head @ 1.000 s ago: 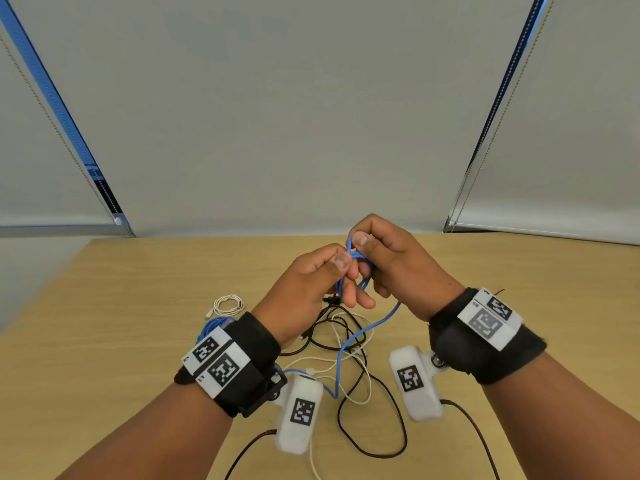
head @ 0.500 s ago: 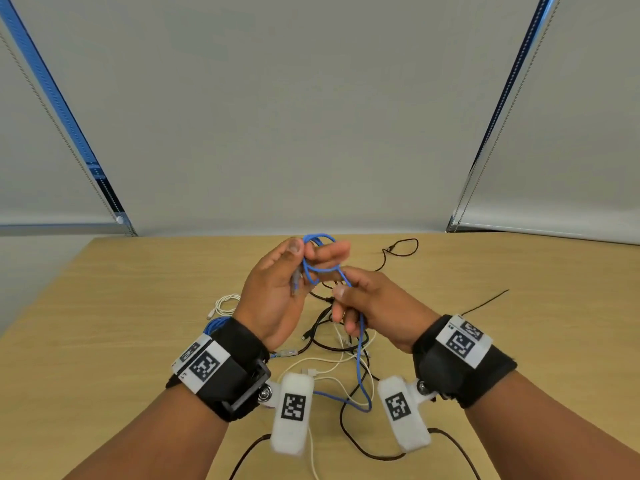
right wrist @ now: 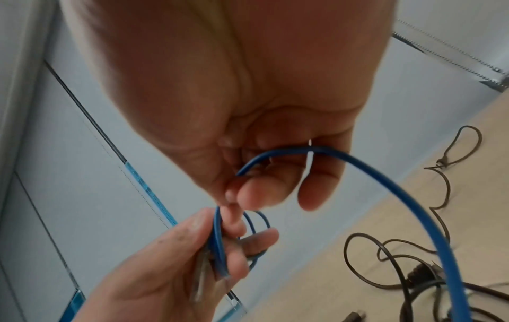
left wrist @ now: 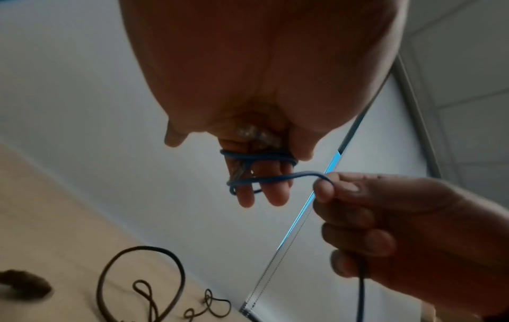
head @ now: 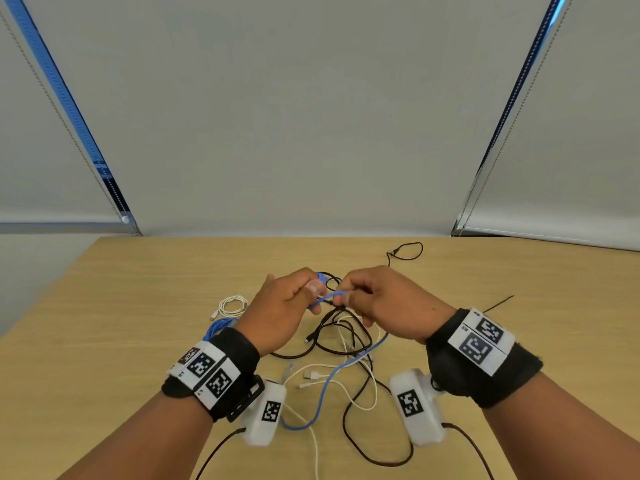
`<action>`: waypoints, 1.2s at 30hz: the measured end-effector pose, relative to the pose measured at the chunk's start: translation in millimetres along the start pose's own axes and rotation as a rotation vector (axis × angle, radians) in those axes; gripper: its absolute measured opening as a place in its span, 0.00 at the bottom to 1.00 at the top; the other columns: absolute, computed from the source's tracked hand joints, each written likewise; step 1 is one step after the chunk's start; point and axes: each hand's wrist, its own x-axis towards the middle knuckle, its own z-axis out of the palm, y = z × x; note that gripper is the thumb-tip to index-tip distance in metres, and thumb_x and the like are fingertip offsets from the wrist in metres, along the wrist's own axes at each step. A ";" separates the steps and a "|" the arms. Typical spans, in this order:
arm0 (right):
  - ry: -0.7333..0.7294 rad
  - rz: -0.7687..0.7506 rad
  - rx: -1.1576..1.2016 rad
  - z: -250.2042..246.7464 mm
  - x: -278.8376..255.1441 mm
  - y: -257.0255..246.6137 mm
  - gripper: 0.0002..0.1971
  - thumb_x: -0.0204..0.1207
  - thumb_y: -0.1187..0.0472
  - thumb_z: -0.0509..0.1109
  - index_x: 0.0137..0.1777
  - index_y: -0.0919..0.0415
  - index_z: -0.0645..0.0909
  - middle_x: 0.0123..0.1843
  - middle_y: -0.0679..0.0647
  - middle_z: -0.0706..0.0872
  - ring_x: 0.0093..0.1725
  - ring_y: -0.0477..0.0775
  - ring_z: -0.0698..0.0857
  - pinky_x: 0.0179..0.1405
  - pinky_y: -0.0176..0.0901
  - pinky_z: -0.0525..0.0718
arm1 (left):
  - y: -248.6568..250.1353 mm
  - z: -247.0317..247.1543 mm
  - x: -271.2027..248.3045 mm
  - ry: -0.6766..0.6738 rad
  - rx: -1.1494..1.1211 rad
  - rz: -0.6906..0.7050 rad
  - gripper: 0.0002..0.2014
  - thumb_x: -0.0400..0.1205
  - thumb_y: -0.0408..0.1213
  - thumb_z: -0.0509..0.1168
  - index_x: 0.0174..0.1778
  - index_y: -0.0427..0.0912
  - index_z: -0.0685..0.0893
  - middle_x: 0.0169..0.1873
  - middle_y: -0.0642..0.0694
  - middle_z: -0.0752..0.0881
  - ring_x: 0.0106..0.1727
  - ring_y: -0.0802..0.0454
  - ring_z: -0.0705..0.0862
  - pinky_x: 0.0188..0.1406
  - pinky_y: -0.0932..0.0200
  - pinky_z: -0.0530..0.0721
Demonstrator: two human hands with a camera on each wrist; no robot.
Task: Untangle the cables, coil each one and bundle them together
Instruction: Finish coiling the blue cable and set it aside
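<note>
A blue cable [head: 323, 386] runs up from the table to both hands. Two or three turns of it are wound round the fingers [left wrist: 272, 189] of my left hand [head: 311, 289], which holds its clear plug against the palm. My right hand [head: 346, 297] is close beside the left and pinches the blue cable [left wrist: 275, 177] between thumb and forefinger. From the right hand [right wrist: 264, 189] the blue cable [right wrist: 385, 187] arcs down to the table. Below the hands, black cables [head: 332, 344] and a white cable [head: 349, 389] lie tangled together.
On the wooden table [head: 138, 306], a small coiled white cable [head: 233, 304] lies left of my left hand. A blue coil [head: 218, 327] shows by my left wrist. A thin black cable loop [head: 405, 252] lies near the far edge, and another black strand [head: 498, 303] at the right.
Both hands have come lower over the table. My right hand rose from below the left to beside it, carrying the blue cable across the left fingers.
</note>
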 end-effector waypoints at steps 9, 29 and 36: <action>0.517 -0.197 -0.189 18.2 -6.2 6.4 0.03 0.80 0.52 0.69 0.44 0.42 0.80 0.46 0.39 0.81 0.46 0.39 0.81 0.46 0.35 0.78 | -15.7 -5.7 -0.2 0.182 0.010 -0.147 0.13 0.91 0.40 0.56 0.42 0.43 0.79 0.34 0.41 0.89 0.30 0.67 0.83 0.35 0.55 0.76; -0.465 0.471 0.163 82.9 -13.8 85.9 0.08 0.80 0.64 0.67 0.40 0.56 0.83 0.30 0.50 0.88 0.24 0.44 0.81 0.24 0.35 0.77 | -13.2 -19.2 5.2 0.303 -0.020 -0.191 0.13 0.90 0.40 0.56 0.44 0.40 0.80 0.36 0.36 0.88 0.26 0.69 0.80 0.29 0.59 0.68; -0.096 0.343 0.236 -1.6 31.1 55.8 0.06 0.85 0.66 0.67 0.49 0.63 0.86 0.32 0.54 0.89 0.26 0.47 0.83 0.24 0.37 0.81 | -5.4 -19.3 5.6 0.298 -0.045 -0.164 0.13 0.90 0.40 0.56 0.43 0.41 0.80 0.36 0.37 0.88 0.27 0.68 0.80 0.32 0.57 0.69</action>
